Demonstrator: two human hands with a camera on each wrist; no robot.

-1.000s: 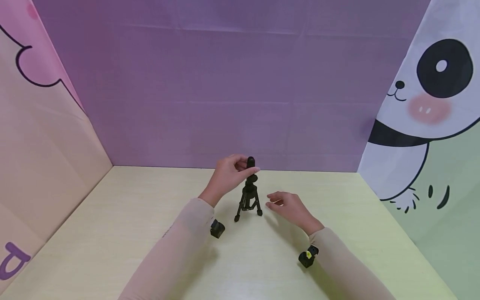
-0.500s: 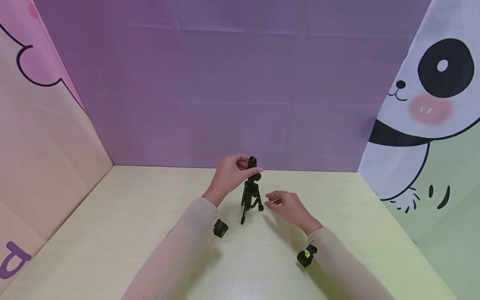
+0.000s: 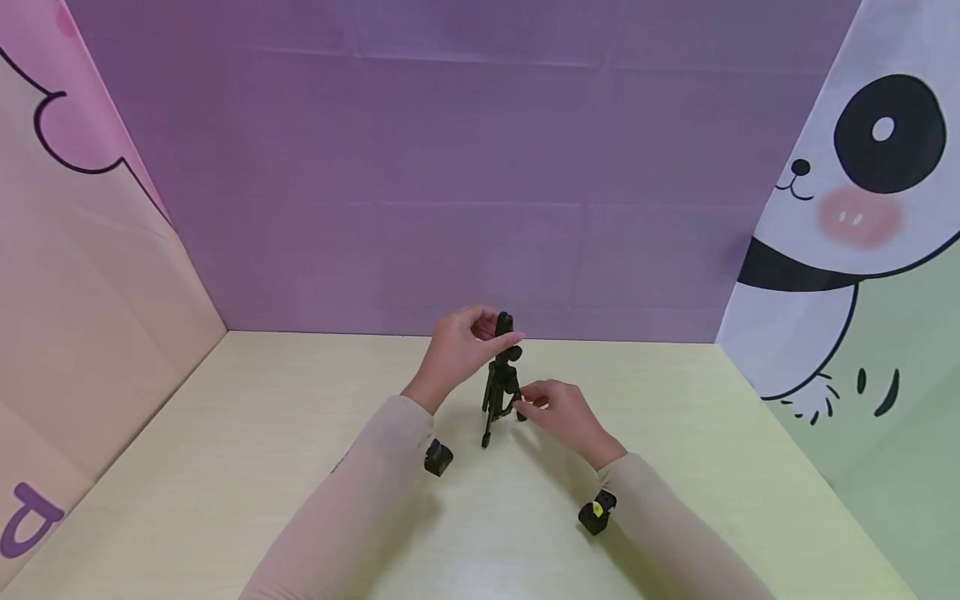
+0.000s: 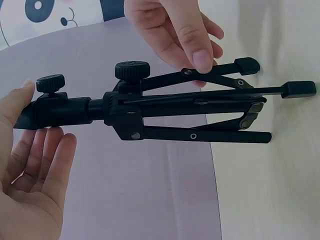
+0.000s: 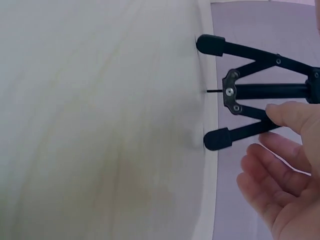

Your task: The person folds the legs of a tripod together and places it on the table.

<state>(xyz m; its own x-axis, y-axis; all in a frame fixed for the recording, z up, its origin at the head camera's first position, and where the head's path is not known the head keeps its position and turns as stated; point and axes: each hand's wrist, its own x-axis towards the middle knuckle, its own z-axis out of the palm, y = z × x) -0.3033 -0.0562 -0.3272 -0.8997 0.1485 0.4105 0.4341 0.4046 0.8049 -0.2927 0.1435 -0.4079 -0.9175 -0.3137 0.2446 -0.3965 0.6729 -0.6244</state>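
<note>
A small black tripod (image 3: 501, 383) stands upright on the table with its legs partly spread. My left hand (image 3: 459, 354) holds it by the top, thumb on one side and fingers on the other. Seen from the left wrist, two round knobs jut from the tripod's column and head. My right hand (image 3: 568, 413) pinches one leg between thumb and index finger. The right wrist view shows this pinched leg (image 5: 247, 131) close up, beside the hinged braces (image 5: 231, 92). The other fingers of that hand are loosely bent below the leg.
The pale wooden table (image 3: 262, 450) ends at a purple back wall (image 3: 450, 167) just behind the tripod. Printed side panels stand left and right, with a panda (image 3: 855, 221) on the right one. A small black camera (image 3: 597, 513) sits on the right wrist.
The tripod has turned about its upright axis and shifted slightly right in my left hand. My right hand has moved left from beside the tripod and now pinches a leg.
</note>
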